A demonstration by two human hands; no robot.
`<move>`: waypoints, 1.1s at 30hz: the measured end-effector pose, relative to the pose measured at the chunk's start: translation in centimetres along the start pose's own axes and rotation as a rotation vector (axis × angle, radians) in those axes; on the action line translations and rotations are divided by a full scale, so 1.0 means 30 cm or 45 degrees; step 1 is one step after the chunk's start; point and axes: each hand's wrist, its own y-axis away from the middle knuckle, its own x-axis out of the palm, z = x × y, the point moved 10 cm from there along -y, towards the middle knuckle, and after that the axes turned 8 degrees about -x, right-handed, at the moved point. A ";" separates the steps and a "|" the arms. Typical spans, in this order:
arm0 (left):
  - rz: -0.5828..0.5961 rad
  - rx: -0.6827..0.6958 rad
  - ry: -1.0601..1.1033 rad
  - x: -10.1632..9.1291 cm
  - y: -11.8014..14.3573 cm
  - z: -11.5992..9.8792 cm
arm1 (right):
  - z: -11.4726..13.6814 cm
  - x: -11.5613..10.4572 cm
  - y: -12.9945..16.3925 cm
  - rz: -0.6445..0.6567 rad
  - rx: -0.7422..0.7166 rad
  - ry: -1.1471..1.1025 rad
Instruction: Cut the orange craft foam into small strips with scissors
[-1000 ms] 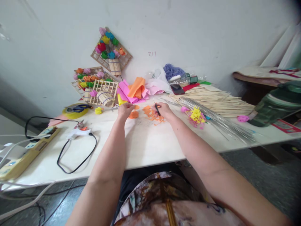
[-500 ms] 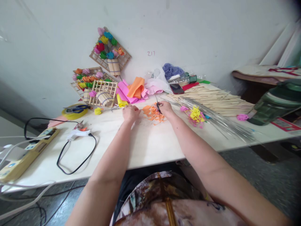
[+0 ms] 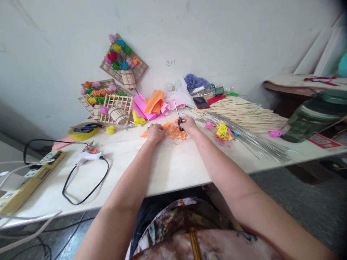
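My right hand (image 3: 189,125) is closed around the dark handles of a pair of scissors (image 3: 177,112), whose blades point up and away from me. Under and beside the scissors lies a pile of orange paper scraps (image 3: 176,135). At the pile's left edge, my left hand (image 3: 155,133) rests low on the table with fingers bent together; what they hold, if anything, is hidden. A small orange paper piece (image 3: 144,134) shows just left of that hand.
Folded crepe paper (image 3: 155,103) lies behind my hands. Right are a yellow paper bundle (image 3: 223,130), wires (image 3: 244,133), bamboo sticks (image 3: 244,113) and a green bottle (image 3: 311,115). A glue gun (image 3: 88,157), power strip (image 3: 32,180) and flower lattices (image 3: 118,108) are left.
My left hand has shifted right, closer to the orange scraps, and an orange piece now shows at its left. The scissors have turned slightly in my right hand. The view has shifted slightly.
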 end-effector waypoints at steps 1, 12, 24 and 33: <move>0.008 -0.033 0.070 -0.004 0.000 0.007 | 0.000 -0.010 0.006 -0.044 0.025 -0.017; 0.289 -0.031 0.847 0.033 0.051 -0.046 | 0.013 0.000 0.036 -0.141 0.127 -0.362; 0.495 -0.086 1.224 0.073 0.066 -0.066 | 0.049 0.023 0.036 -0.009 0.070 -0.421; 0.763 -0.065 1.284 0.103 0.069 -0.082 | 0.052 0.077 0.035 0.152 -0.010 -0.396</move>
